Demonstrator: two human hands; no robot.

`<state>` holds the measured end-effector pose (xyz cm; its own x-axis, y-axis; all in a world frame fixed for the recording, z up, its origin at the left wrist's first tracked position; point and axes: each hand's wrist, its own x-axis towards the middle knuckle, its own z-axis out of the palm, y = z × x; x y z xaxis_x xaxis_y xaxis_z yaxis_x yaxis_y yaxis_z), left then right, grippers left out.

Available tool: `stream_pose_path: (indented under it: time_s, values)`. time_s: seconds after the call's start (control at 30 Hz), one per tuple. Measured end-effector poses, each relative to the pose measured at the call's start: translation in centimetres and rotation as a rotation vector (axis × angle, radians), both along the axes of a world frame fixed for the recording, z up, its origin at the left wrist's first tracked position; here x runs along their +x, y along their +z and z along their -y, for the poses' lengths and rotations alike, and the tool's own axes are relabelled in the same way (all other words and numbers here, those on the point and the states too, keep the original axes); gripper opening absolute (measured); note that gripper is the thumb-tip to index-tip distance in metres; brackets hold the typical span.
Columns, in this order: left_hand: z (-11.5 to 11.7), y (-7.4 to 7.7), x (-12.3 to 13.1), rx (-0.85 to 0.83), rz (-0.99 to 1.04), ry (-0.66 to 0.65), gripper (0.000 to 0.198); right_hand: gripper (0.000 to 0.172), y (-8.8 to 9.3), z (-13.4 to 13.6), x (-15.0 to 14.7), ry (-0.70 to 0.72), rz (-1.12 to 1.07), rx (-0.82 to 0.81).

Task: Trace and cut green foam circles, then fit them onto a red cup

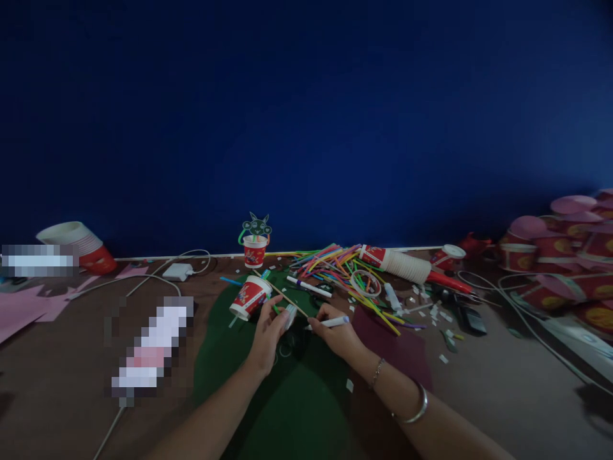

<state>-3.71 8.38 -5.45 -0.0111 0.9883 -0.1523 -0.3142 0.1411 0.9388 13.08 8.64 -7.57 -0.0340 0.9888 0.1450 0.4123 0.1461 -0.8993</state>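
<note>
My left hand (267, 332) is closed at the fingertips around a small whitish piece (290, 315) that I cannot make out, with a bit of green beside the fingers. In my right hand (341, 335) is a white marker (336, 321), lying slantwise between the fingers. A thin wooden stick (283, 296) reaches my right fingertips; whether they pinch it is unclear. Just beyond my left hand, a red and white paper cup (250, 297) leans on a dark green sheet (224, 377). Another marker (309, 287) with a purple band lies past both hands.
Behind stands a cup with a drawn paper figure (257, 227). Coloured straws (330, 262), a tape roll (365, 283) and stacked cups (407, 265) lie right of it. Red cups with pink tops (529, 246) fill the far right. Cables and a charger (177, 272) lie left.
</note>
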Motion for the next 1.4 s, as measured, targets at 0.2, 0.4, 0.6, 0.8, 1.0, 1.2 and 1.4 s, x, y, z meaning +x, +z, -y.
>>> stream_pose_path:
  time_s: [0.2, 0.4, 0.6, 0.8, 1.0, 1.2, 1.4]
  values:
    - [0.0, 0.06, 0.04, 0.006, -0.004, 0.006, 0.046, 0.018, 0.13, 0.01, -0.05, -0.011, 0.029, 0.032]
    - [-0.03, -0.21, -0.11, 0.002, -0.02, -0.006, 0.047, 0.016, 0.2, 0.08, -0.02, -0.01, 0.044, 0.056]
    - [-0.02, 0.01, -0.01, -0.004, 0.004, 0.004, 0.048, 0.015, 0.28, 0.08, -0.06, -0.018, 0.045, 0.044]
    - [0.31, 0.65, 0.21, -0.011, 0.002, 0.013, 0.048, 0.015, 0.06, -0.04, -0.09, -0.027, 0.057, 0.056]
    - [0.05, 0.28, 0.07, -0.003, -0.002, 0.012, 0.048, 0.014, -0.17, -0.2, -0.11, -0.026, 0.047, 0.042]
    - [-0.07, -0.08, -0.02, 0.014, 0.018, 0.002, 0.048, 0.016, 0.24, -0.14, -0.14, 0.007, 0.013, 0.024]
    - [-0.04, -0.01, -0.05, 0.001, 0.013, -0.008, 0.049, 0.014, 0.39, -0.07, -0.17, 0.031, -0.049, -0.02]
